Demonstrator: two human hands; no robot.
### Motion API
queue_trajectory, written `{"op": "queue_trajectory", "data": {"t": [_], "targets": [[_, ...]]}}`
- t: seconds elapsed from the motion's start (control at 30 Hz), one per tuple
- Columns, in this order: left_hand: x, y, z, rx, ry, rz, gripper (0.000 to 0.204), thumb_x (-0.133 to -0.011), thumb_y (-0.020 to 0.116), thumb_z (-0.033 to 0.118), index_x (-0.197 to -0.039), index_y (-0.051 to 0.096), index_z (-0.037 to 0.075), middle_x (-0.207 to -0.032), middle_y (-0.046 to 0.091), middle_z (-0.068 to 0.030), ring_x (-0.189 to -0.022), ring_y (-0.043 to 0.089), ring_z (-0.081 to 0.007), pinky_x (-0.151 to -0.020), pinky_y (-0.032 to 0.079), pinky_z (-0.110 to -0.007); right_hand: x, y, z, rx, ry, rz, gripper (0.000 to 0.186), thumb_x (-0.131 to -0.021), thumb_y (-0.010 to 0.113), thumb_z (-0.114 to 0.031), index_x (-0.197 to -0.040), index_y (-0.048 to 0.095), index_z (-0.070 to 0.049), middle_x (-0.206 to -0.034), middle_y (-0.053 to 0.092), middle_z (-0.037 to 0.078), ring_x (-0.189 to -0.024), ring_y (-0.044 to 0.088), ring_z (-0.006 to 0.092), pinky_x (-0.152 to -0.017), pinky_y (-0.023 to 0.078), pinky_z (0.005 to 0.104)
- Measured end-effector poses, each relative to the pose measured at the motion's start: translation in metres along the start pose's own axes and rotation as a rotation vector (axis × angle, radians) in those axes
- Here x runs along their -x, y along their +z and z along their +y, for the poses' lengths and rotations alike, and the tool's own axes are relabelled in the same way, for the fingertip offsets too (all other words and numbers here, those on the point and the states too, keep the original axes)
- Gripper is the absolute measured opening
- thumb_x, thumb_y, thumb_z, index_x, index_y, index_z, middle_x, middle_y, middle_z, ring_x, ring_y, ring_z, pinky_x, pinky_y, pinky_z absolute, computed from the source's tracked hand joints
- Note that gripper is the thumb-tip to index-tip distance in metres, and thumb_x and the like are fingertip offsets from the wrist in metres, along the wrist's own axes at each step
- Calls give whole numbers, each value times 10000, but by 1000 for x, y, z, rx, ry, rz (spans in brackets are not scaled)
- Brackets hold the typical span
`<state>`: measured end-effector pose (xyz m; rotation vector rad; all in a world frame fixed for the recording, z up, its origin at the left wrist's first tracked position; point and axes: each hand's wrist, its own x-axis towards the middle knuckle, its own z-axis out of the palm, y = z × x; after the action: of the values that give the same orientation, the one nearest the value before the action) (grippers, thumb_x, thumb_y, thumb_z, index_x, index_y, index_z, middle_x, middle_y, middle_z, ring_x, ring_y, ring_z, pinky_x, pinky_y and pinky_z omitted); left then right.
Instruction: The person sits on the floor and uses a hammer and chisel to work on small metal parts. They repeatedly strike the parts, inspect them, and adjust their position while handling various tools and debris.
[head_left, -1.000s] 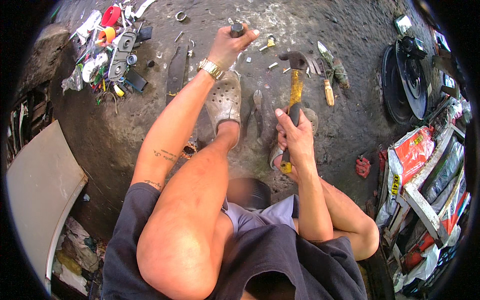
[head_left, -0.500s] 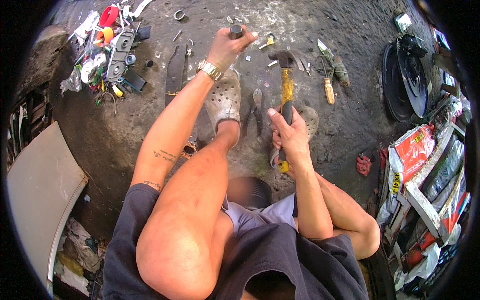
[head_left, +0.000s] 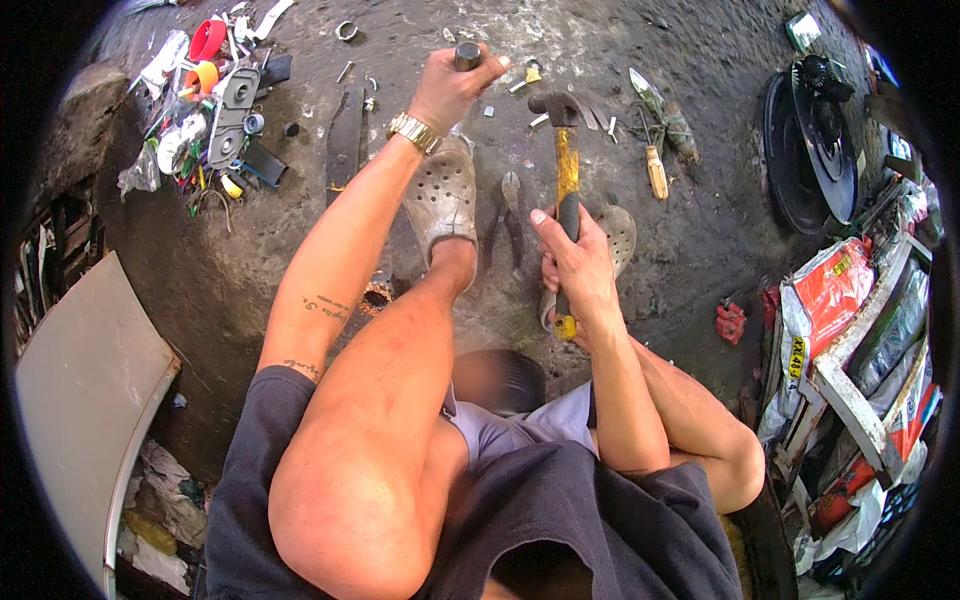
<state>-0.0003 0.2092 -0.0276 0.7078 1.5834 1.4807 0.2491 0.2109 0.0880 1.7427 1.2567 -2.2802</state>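
Over dark ground (head_left: 715, 245), right hand (head_left: 582, 265) grips forward-pointing hammer (head_left: 568, 170), head (head_left: 560, 109) farthest; left hand (head_left: 443, 92) clenches upright rod (head_left: 467, 57).

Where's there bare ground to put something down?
There's bare ground between the wooden-handled tool and the black discs, and more between the left forearm and the pale panel. It's crowded in the upper-left pile of plastic parts, and around the hammer: scraps by its head, pliers between the clogs.
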Motion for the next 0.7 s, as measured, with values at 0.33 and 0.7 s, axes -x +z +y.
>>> {"op": "queue_trajectory", "data": {"t": [0.33, 0.7], "targets": [[-2, 4, 3, 36, -63, 40, 285, -912, 754, 224, -710, 618, 75, -621, 514, 71, -567, 433, -40, -525, 345, -255, -3, -7, 0, 14, 5, 10, 244, -965, 697, -253, -1030, 557, -63, -681, 473, -41, -465, 407, 41, -418, 324, 233], [-11, 4, -17, 179, 89, 62, 99, -940, 649, 108, -850, 672, 73, -658, 535, 62, -592, 485, -38, -530, 396, -260, 46, -18, -174, -20, -1099, -27, 340, -989, 550, -401, -1004, 578, -63, -664, 489, 4, -515, 456, 91, -450, 352, 260]]}}
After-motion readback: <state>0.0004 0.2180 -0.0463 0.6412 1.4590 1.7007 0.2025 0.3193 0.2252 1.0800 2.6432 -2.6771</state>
